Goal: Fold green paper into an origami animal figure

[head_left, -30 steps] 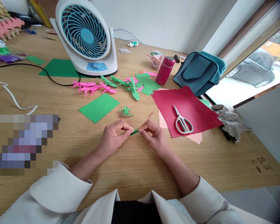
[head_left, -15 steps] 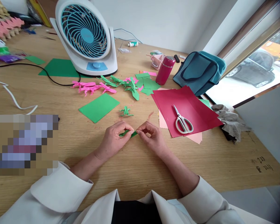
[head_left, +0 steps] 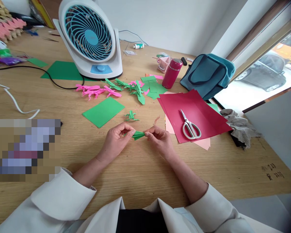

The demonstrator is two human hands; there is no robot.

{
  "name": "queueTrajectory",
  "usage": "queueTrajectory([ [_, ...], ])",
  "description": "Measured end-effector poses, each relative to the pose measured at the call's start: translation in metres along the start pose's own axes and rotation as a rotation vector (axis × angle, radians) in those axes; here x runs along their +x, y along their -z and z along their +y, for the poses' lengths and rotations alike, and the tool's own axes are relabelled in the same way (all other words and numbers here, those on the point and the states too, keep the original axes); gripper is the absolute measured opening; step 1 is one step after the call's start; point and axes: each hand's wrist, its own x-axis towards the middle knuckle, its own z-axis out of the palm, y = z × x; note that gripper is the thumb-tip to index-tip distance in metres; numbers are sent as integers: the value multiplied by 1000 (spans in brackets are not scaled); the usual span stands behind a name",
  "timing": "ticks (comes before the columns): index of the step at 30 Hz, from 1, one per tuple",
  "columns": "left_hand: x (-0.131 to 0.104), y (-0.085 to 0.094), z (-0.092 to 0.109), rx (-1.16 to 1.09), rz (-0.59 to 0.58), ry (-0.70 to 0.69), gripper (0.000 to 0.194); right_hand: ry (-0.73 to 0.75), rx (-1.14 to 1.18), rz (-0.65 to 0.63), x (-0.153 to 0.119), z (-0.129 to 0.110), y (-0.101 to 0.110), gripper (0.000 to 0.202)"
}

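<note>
A small folded green paper (head_left: pixel 138 135) is stretched between my two hands, just above the table. My left hand (head_left: pixel 115 141) pinches its left end between thumb and index finger. At the pointed right end, my right hand (head_left: pixel 160 141) has its thumb and fingertips closed on the paper. Parts of both ends are hidden by my fingers. Just beyond my hands, a little green origami figure (head_left: pixel 131 115) with thin legs stands on the wooden table (head_left: pixel 135 174).
Green paper sheets (head_left: pixel 103 112) lie to the left. Behind are pink origami figures (head_left: pixel 94 91), green origami figures (head_left: pixel 138 92) and a fan (head_left: pixel 91 37). Scissors (head_left: pixel 190 126) rest on red paper (head_left: pixel 203 113) at right, near a red bottle (head_left: pixel 171 73) and teal bag (head_left: pixel 206 76).
More of the folded green paper shows between my hands. My left hand has shifted slightly left and away from me; my right hand has moved slightly right, and both keep their pinch.
</note>
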Motion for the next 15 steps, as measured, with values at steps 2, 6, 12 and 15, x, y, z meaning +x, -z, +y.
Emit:
queueTrajectory([
  [2,0,0,0,1,5,0,17,-13,17,3,1,0,0,32],
  [6,0,0,1,-13,14,8,17,-2,-38,-9,1,3,-1,32],
  [12,-2,-1,3,62,22,-16,17,-4,-131,-54,-2,8,-2,21],
  [15,-3,-2,2,95,24,-25,16,-5,-159,-69,-3,5,-2,16],
])
